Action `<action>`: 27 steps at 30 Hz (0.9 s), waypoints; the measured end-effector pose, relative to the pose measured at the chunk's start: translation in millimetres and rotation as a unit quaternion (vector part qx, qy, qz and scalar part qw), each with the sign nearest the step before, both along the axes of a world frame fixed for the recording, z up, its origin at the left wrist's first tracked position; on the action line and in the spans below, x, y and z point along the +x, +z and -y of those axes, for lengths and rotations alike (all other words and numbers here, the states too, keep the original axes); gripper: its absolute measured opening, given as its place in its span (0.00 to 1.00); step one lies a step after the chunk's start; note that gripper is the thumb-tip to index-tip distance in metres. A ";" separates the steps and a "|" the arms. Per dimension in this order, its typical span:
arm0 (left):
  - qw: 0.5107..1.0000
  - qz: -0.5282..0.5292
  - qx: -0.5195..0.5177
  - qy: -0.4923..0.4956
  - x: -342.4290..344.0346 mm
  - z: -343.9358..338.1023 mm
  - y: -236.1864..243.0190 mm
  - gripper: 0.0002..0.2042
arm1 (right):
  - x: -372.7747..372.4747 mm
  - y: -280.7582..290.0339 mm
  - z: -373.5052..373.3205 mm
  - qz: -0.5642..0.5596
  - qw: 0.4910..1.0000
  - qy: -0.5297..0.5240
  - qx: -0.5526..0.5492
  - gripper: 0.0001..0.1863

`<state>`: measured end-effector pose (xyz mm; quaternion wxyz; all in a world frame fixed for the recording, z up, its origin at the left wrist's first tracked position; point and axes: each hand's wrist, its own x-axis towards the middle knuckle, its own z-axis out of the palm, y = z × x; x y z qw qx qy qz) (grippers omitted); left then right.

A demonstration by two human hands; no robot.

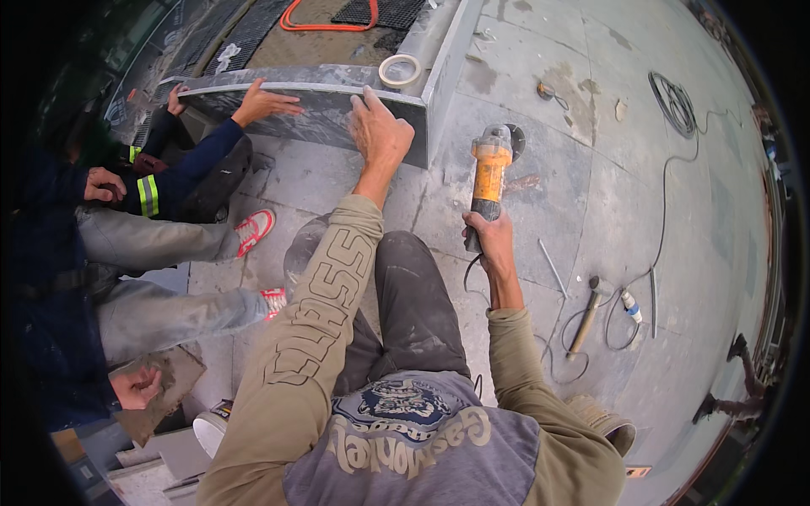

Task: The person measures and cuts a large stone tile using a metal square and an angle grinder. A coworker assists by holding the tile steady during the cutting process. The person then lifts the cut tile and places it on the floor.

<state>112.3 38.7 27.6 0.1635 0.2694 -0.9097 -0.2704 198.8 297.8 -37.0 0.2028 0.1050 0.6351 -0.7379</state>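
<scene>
My left hand [378, 128] lies flat against the face of a dark grey stone slab [325, 114] that stands on edge on the pavement. An orange angle grinder [490, 173] is gripped by its black rear handle in my right hand [488, 236], its disc end pointing away from me beside the slab's right corner. A roll of pale tape [400, 70] rests on top of the slab. Another person's hand [263, 103] presses on the same slab further left.
Two other people crouch at the left, one in grey trousers with red shoes [255, 229]. A hammer [585, 315], a power cable with plug [631, 305] and a thin rod [553, 267] lie on the grey pavement at right. An orange hose [325, 25] lies beyond the slab.
</scene>
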 end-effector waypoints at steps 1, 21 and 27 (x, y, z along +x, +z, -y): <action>0.994 0.007 0.111 -0.004 14.0 -22.3 5.3 0.41 | -5.2 5.6 3.4 -0.019 1.000 -0.009 -0.010 0.19; 0.899 0.079 0.426 -0.061 175.5 -192.2 -61.9 0.20 | -15.9 -14.1 12.5 -0.014 0.991 -0.133 0.015 0.09; 0.915 0.073 0.372 -0.137 171.6 -184.8 -46.7 0.20 | -30.5 -23.6 9.8 -0.018 0.984 -0.171 -0.054 0.09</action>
